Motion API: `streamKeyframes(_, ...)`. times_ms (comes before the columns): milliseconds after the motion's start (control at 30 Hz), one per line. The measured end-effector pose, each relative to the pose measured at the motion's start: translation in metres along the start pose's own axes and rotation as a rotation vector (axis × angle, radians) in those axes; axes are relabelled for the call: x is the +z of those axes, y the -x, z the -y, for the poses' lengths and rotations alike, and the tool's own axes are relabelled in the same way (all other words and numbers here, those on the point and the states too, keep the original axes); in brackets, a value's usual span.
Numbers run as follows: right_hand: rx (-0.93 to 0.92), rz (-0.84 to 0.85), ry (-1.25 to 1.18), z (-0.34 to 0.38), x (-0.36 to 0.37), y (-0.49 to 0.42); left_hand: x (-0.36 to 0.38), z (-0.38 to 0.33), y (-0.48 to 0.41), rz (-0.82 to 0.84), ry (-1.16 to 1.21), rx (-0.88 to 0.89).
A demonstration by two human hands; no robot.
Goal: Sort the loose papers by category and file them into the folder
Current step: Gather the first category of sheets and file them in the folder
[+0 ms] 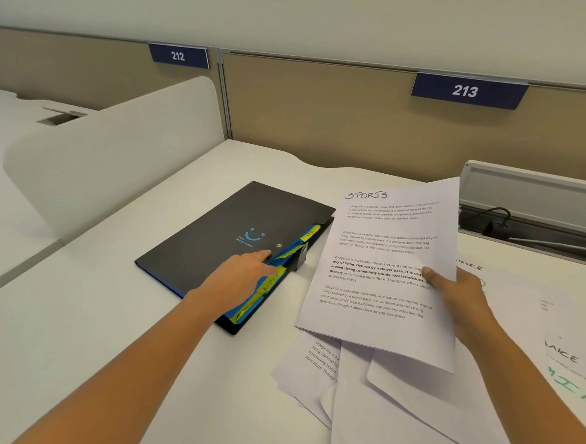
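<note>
A black folder with a blue smiley print lies closed on the white desk, with blue dividers and yellow labelled tabs sticking out of its right edge. My left hand rests on the folder's right edge, index finger stretched onto the cover by the tabs. My right hand pinches a printed sheet headed "SPORTS" by its right edge, held up above the desk. Several loose papers lie under it in a fanned heap.
More sheets with handwritten headings lie at the right edge. A cable tray with a black cable runs along the back right. A white curved divider stands left of the desk, and a tan partition closes the back.
</note>
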State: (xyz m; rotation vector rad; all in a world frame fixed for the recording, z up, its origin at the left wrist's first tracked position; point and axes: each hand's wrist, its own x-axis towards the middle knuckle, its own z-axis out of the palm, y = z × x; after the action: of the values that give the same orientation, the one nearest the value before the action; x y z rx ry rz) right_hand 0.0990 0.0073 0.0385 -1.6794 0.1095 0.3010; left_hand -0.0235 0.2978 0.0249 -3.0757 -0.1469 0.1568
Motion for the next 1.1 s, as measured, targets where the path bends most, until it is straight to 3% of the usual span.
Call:
streamKeyframes(200,-0.019,-0.002,-0.029,0.004,-0.004,0.005,-0.001,-0.009,0.008,-0.014,-0.034,-0.092)
streamKeyframes(1100,0.013,0.02,-0.111,0.005,-0.001,0.005,0.007,0.0,0.014,-0.078,0.352,-0.191)
